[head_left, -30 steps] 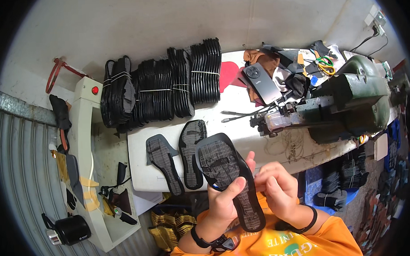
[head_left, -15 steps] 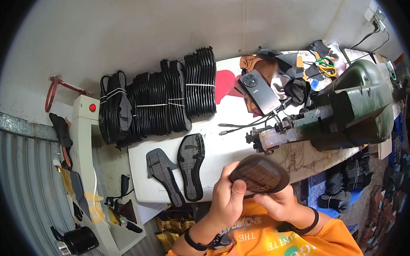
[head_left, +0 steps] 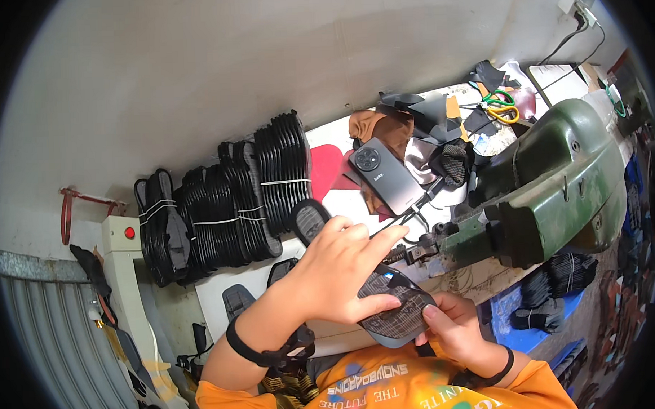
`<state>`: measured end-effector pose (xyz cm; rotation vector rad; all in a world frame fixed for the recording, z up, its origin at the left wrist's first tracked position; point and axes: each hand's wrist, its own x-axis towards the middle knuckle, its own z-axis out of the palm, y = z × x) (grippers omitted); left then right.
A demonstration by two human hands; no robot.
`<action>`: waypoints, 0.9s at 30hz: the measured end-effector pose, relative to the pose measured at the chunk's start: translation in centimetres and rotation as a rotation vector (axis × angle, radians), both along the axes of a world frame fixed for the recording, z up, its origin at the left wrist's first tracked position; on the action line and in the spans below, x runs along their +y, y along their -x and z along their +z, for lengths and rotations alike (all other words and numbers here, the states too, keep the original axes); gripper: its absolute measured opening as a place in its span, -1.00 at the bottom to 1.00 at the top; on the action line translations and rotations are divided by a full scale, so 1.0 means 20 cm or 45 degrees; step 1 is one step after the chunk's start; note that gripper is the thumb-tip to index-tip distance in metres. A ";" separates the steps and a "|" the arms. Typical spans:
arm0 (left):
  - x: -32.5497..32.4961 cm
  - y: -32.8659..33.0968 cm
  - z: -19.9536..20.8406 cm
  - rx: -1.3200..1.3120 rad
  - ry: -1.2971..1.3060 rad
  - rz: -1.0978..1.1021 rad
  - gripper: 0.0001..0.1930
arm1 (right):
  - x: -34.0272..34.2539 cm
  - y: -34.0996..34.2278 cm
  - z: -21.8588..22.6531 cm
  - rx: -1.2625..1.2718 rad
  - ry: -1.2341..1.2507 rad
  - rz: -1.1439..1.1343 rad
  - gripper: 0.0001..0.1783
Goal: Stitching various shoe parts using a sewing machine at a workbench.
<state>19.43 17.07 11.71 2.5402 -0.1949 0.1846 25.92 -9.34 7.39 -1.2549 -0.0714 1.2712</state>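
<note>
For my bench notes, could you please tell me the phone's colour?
The phone is dark grey, paling downward, clearest in the head view.

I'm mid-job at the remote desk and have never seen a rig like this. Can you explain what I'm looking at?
There's no robot here, just a person's bare hands, seen from a fisheye camera on their head looking down; that lens bends straight edges. The right hand holds the edge of a dark sole-shaped piece, while the left hand partly covers it, thumb on top. On the white table are tied bundles of black pieces, a phone and fabric scraps; a green machine stands at right.
</note>
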 end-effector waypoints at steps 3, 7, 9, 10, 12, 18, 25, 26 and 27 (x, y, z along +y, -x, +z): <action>0.01 -0.10 -0.01 0.116 0.035 -0.069 -0.11 | 0.00 -0.01 -0.01 0.012 -0.088 -0.125 -0.79; 0.03 -0.16 -0.02 0.232 0.064 -0.111 -0.14 | 0.00 -0.07 0.02 -0.048 -0.070 0.081 -0.83; 0.04 -0.17 -0.02 0.252 0.085 -0.114 -0.15 | 0.00 -0.07 0.00 -0.044 -0.076 0.081 -0.85; 0.04 -0.18 -0.02 0.243 0.115 -0.115 -0.16 | 0.00 -0.06 -0.01 -0.048 -0.087 0.088 -0.86; 0.05 -0.19 -0.01 0.239 0.149 -0.112 -0.18 | 0.01 -0.05 -0.02 -0.056 -0.100 0.055 -0.86; 0.07 -0.19 -0.01 0.341 0.134 -0.113 -0.31 | 0.07 -0.04 0.00 -0.174 -0.050 0.011 -0.85; 0.13 -0.18 -0.03 0.318 0.176 -0.070 -0.43 | 0.16 -0.06 0.00 -0.283 0.099 -0.045 -0.78; 0.13 -0.18 -0.03 0.326 0.166 -0.064 -0.45 | 0.17 -0.05 -0.01 -0.285 0.097 -0.045 -0.78; 0.14 -0.17 -0.04 0.290 0.188 -0.043 -0.52 | 0.19 -0.05 -0.02 -0.321 0.080 -0.087 -0.76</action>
